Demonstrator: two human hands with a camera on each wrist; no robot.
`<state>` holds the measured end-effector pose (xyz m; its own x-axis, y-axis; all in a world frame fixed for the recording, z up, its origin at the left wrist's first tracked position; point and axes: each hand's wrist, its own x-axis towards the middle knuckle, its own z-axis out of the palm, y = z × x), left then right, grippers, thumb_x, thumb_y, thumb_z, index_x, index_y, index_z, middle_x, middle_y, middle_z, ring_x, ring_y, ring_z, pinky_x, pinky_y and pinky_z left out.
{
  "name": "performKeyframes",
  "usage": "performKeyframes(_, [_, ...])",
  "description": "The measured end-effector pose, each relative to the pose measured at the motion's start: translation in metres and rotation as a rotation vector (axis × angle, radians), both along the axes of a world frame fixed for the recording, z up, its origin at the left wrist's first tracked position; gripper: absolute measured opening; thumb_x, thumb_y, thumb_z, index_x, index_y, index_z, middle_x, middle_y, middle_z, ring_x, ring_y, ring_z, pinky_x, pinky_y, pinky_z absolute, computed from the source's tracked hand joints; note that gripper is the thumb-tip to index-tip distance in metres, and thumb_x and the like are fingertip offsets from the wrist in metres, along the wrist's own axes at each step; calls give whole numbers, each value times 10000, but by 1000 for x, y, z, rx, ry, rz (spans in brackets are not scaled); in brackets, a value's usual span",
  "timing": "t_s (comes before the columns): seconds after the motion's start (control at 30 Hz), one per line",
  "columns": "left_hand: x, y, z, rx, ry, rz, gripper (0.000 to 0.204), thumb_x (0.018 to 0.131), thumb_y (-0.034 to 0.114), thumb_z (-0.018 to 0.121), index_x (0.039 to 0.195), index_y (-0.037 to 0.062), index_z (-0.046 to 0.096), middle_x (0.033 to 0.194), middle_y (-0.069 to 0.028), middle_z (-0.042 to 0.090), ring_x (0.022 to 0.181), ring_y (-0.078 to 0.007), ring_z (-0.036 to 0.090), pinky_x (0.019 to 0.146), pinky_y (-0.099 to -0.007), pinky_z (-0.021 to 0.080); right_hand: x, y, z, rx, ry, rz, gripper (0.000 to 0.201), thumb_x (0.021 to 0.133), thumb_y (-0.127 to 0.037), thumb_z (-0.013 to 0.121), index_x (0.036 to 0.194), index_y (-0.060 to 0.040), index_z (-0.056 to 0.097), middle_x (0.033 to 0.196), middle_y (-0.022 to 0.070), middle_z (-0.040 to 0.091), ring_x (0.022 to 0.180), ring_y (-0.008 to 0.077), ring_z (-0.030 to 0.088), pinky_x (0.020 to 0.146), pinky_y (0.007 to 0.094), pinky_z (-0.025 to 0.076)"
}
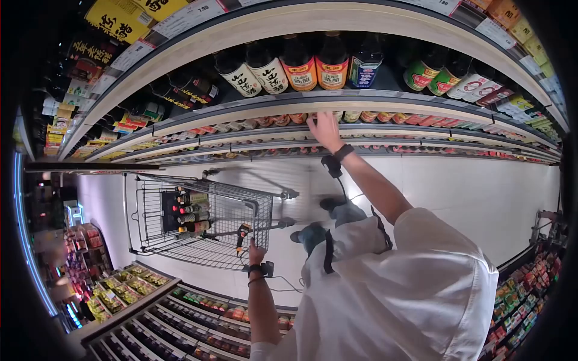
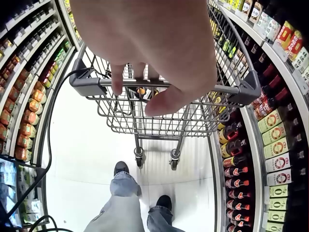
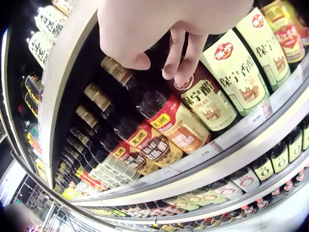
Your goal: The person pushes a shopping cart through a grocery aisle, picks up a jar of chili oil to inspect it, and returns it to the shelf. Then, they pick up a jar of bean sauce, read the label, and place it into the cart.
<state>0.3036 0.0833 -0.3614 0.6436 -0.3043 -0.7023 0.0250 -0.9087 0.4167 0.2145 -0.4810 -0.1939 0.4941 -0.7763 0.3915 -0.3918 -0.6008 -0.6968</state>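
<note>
Head view: released right hand [image 1: 327, 129], one o'clock, by pale wooden shelf edge [image 1: 271, 107]; left hand [image 1: 256, 254] grips grey handle [image 2: 223, 89]; white floor [image 1: 512, 189], three.

The person wears a loose white shirt [image 1: 391, 295] with wide short sleeves [image 1: 448, 240], blue-grey denim trousers [image 2: 124, 186] and dark, round-toed shoes [image 2: 164, 201]. Black straps [image 1: 329, 253] cross the shirt. Behind the bare right grip [image 1: 326, 131] is a black wristband [image 1: 344, 152] with a small black boxy device [image 1: 331, 166]; behind the bare left grip [image 1: 256, 254], a dark band [image 1: 255, 268], a thinner one, and another black device [image 1: 268, 268]. A thin black cable [image 1: 286, 279] trails from it.
</note>
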Motion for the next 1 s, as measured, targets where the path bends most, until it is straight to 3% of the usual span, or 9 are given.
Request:
performKeyframes(0.07, [-10,3,-4,-97,-6,3,943,694,77,657,1535,-47,248,1157,-319,637,1075,-456,631,933,-465,522,-2,-6,8,60,45,37,185,854,-157,652,927,11,628,830,258,630,814,456,644,723,534,522])
performKeyframes(0.17, [-14,17,-32,-52,35,-35,966,687,59,668,1544,-35,231,1321,-348,542,1201,-485,549,1029,-468,470,-13,-13,9,71,371,75,253,842,-136,670,1053,-4,626,993,233,636,864,440,641,750,543,509])
performKeyframes(0.37, [-43,4,-12,-142,-7,-79,993,670,93,685,1558,2,252,1322,-329,560,1210,-470,554,1036,-452,463,-50,3,21,10,161,175,338,840,-83,640,1177,-99,615,1058,183,589,810,390,660,700,492,536])
performKeyframes(0.4, [-48,-11,12,-111,38,-59,993,668,96,685,1560,10,258,1309,-325,572,1214,-462,557,1040,-448,460,-59,6,29,3,131,181,311,822,-90,650,1132,-107,628,1131,163,577,812,370,672,680,469,547])
performKeyframes(0.47, [-60,-26,37,-98,41,-63,960,679,86,660,1558,14,279,1302,-309,595,1227,-427,575,1027,-426,469,-72,8,15,60,39,102,270,827,-85,645,1096,-103,640,1072,130,604,794,350,671,669,446,542])
performKeyframes(0.57, [-66,-18,23,-93,30,-134,937,691,81,645,1556,19,290,1352,-294,574,1236,-416,578,998,-417,491,-93,5,0,102,-60,1,185,842,-56,617,1020,-89,656,912,88,643,731,297,668,637,398,530])
performKeyframes(0.77, [-82,-27,34,-222,198,-10,808,754,33,650,1524,85,411,1283,-155,661,1089,-225,655,883,-322,528,-142,6,-20,299,33,-123,227,832,-44,624,1052,-91,650,832,65,663,684,240,665,633,379,521])
performKeyframes(0.9, [-92,-30,29,-281,228,-11,739,764,38,674,1476,122,498,1182,-129,706,982,-184,672,817,-310,538,-172,3,-37,332,247,-192,559,848,-127,642,1390,-152,510,960,82,723,821,322,705,752,456,548])
performKeyframes(1.0, [-102,-38,21,-189,169,-16,623,774,62,678,1388,123,592,1081,-115,744,849,-201,701,766,-335,556,-186,-2,-46,482,451,-200,866,820,-155,672,1576,-199,252,971,143,726,865,401,695,824,504,550])
